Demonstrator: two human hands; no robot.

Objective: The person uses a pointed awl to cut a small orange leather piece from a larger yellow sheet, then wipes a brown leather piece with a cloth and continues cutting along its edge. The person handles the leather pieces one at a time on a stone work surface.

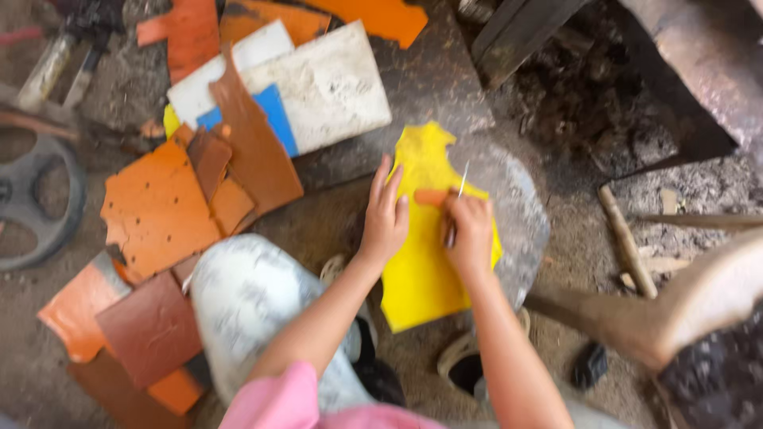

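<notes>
Yellow sheet (421,270) lying on a round grey slab (517,206), left hand (385,214) pressing flat on its 9 o'clock edge, fingers spread, right hand (469,230) gripping a thin pale tool (461,187) at 12 o'clock, orange scraps (159,206) sitting at 9 o'clock.

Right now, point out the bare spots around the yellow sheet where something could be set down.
Bare dark slab lies between the white board and the yellow sheet. Dirt floor is open between the round grey stone and the wooden stick. Left is crowded: overlapping orange and brown sheets. Left hand and right hand cover the sheet's middle.
</notes>
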